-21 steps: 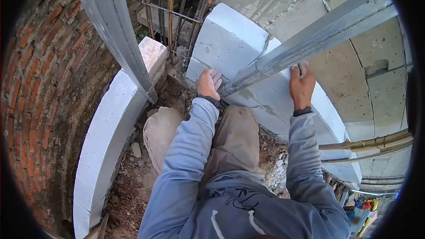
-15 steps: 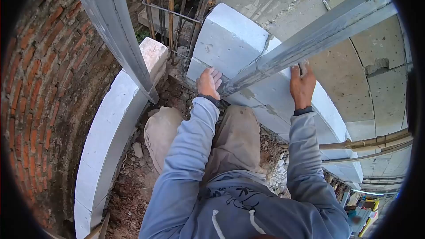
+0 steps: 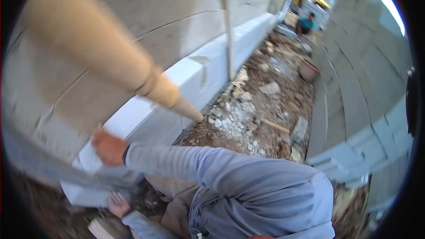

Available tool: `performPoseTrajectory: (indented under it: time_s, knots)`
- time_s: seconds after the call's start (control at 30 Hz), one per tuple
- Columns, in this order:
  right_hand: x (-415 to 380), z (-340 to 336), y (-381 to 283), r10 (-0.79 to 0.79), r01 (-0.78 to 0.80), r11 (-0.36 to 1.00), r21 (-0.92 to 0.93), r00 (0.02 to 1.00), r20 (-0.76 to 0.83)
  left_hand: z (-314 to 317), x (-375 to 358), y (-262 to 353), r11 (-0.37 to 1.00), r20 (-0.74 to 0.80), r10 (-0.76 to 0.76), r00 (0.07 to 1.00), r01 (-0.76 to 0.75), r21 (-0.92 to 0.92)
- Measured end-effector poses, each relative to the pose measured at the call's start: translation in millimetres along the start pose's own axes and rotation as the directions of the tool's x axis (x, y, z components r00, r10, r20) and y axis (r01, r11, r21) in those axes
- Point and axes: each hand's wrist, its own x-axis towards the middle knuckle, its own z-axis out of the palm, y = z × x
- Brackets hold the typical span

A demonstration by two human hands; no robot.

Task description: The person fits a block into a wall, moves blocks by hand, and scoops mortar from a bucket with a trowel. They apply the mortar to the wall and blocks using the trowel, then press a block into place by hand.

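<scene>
My right hand (image 3: pixel 109 146) rests on the top edge of a low course of white blocks (image 3: pixel 133 111), with its fingers loosely apart and blurred. Lower down, my left hand (image 3: pixel 118 204) lies with outstretched fingers against the face of a white block (image 3: pixel 83 194) near the end of the course. A grey metal post (image 3: pixel 44 161), smeared by motion, crosses in front of the blocks beside both hands. Neither hand is closed around anything that I can see.
A thick bamboo pole (image 3: pixel 102 57) slants close across the view to the ground. A thinner pole (image 3: pixel 228 31) leans farther along. Rubble (image 3: pixel 239 119) covers the passage beside a grey block wall (image 3: pixel 349 79). Another person (image 3: pixel 305 23) crouches at the far end near a bucket (image 3: pixel 308 70).
My view has swung right along the passage, bringing the bamboo pole and the other person into plain sight. Both hands now appear at lower left, still by the white blocks.
</scene>
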Motion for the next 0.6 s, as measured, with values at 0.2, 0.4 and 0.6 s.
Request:
performPoseTrajectory:
  time_s: [0.2,0.4,0.6]
  knots:
    - [-8,-8,-4,-0.01,0.033,0.969,0.246,0.995,-0.097,40,-58,15,1.0,-0.029,0.007,1.0,-0.007,0.0]
    - [-32,-64,-22,0.028,0.006,0.903,0.43,0.997,-0.072,34,-85,7,0.77,-0.183,-0.046,0.982,0.152,0.62]
    - [-124,-129,-3,0.208,-0.335,0.841,0.425,0.925,0.318,108,-159,-25,0.249,-0.351,-0.448,0.822,0.492,0.834]
